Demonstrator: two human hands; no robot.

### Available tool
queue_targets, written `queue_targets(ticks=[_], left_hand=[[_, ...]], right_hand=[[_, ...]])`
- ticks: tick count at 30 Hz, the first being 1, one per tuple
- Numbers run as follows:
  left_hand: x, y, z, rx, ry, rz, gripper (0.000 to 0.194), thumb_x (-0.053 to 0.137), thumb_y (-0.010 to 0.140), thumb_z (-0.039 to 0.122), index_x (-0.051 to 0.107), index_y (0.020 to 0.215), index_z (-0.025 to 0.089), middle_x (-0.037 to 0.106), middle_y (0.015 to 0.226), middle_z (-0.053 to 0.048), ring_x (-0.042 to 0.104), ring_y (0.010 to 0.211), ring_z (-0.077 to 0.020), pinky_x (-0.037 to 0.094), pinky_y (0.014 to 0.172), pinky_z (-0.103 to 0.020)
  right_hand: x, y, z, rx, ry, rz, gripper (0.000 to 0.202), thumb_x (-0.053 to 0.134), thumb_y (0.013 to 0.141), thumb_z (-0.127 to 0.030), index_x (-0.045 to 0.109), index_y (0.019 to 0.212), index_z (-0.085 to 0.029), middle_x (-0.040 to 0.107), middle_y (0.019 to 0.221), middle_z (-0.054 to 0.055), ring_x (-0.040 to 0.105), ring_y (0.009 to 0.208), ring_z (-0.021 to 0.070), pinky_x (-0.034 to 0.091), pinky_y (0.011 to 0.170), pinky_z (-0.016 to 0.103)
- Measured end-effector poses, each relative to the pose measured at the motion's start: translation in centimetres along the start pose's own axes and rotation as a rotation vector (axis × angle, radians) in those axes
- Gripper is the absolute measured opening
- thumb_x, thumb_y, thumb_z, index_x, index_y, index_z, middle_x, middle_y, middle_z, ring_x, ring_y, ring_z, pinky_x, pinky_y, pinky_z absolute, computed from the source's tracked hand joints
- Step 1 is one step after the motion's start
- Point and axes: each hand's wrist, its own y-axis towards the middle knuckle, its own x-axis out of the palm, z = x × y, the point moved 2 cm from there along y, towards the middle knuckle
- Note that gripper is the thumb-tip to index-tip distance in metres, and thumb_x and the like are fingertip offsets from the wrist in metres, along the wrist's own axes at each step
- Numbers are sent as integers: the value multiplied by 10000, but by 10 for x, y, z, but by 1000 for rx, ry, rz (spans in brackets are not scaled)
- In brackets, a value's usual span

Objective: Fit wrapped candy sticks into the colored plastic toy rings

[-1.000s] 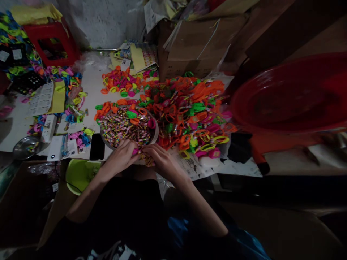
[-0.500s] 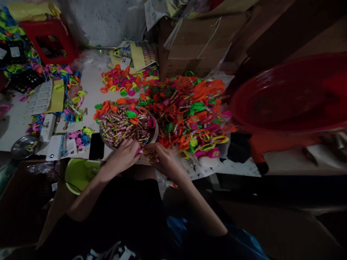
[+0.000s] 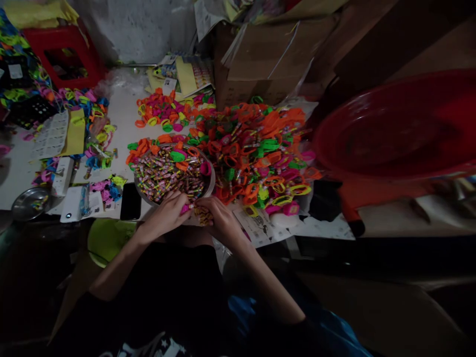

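Pink plastic piece [image 3: 185, 208], just one, sat between the fingers of the left hand [image 3: 167, 212], over the near edge of the tabletop [image 3: 124, 106]. Those fingers were pinched together on it. Beside it, the right hand [image 3: 220, 218] was curled round one bunch of yellowish-brown bits [image 3: 203, 216], too small to count; its thumb and forefinger nearly met at the pink piece, but I could not tell whether they touched it.

Just beyond both hands, one round bowl [image 3: 212, 184] stood near the middle of the near edge, full of patterned sticks [image 3: 158, 173], far too many to count, with several coloured bands on top. One big heap of bands [image 3: 260, 148], orange, green, pink and yellow, spread right of the bowl, and one smaller heap [image 3: 159, 106] lay toward the far edge.

Left of the bowl, along the near edge, lay one black phone [image 3: 131, 201] and one white device [image 3: 72, 204]; one metal dish [image 3: 17, 210] was at the near left corner. One cardboard box [image 3: 275, 54] stood at the far edge.
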Motion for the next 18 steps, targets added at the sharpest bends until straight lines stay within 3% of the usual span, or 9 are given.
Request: queue_targets(ticks=[4, 10, 12, 14, 16, 17, 18], left_hand=[[0, 4, 0, -3, 37, -29, 82, 491, 911, 233, 454, 858, 182, 539, 885, -51, 523, 932, -222, 450, 834, -364], [-6, 15, -2, -3, -61, -188, 307, 620, 826, 474, 525, 902, 192, 586, 975, -46, 539, 988, -225, 438, 891, -366], [-11, 23, -14, -42, -71, -170, 309, 572, 854, 495, 538, 943, 201, 602, 1000, -41, 555, 1001, -217, 425, 931, -375], [-16, 34, -32, -89, -34, -113, 283, 526, 890, 469, 542, 972, 199, 609, 1018, -49, 564, 1017, -218, 422, 947, -381], [-15, 47, -55, -126, 23, -56, 256, 523, 902, 417, 542, 1012, 186, 609, 1044, -66, 566, 1036, -226, 437, 933, -373], [-13, 54, -65, -143, 56, -26, 253, 531, 902, 377, 536, 1055, 175, 601, 1079, -80, 561, 1055, -230, 441, 933, -369], [-10, 62, -75, -155, 97, 0, 261, 536, 900, 328, 526, 1101, 162, 588, 1121, -96, 551, 1082, -235, 440, 940, -368]], right_hand=[[0, 1, 6, 62, -17, -31, 388, 449, 775, -19, 493, 1118, -195, 622, 1000, 105, 590, 938, 228, 501, 779, 352], [-4, -1, 20, 246, -8, -387, 319, 508, 737, -48, 542, 1031, -167, 648, 901, 75, 605, 815, 185, 471, 690, 274], [-15, -3, 33, 335, 9, -395, 307, 529, 695, -56, 576, 973, -176, 644, 778, 20, 577, 662, 147, 441, 601, 236], [-36, -2, 54, 423, -2, -244, 257, 527, 688, -86, 596, 915, -186, 625, 706, -11, 535, 576, 125, 418, 557, 226], [-66, 2, 78, 478, -47, -41, 220, 487, 757, -154, 587, 951, -176, 638, 797, 25, 559, 649, 143, 438, 605, 253], [-82, 5, 91, 506, -91, 103, 225, 473, 780, -191, 570, 982, -164, 627, 831, 46, 561, 688, 158, 443, 634, 277], [-100, 6, 101, 545, -163, 395, 226, 518, 765, -237, 571, 972, -161, 616, 826, 50, 561, 700, 171, 448, 651, 298]])
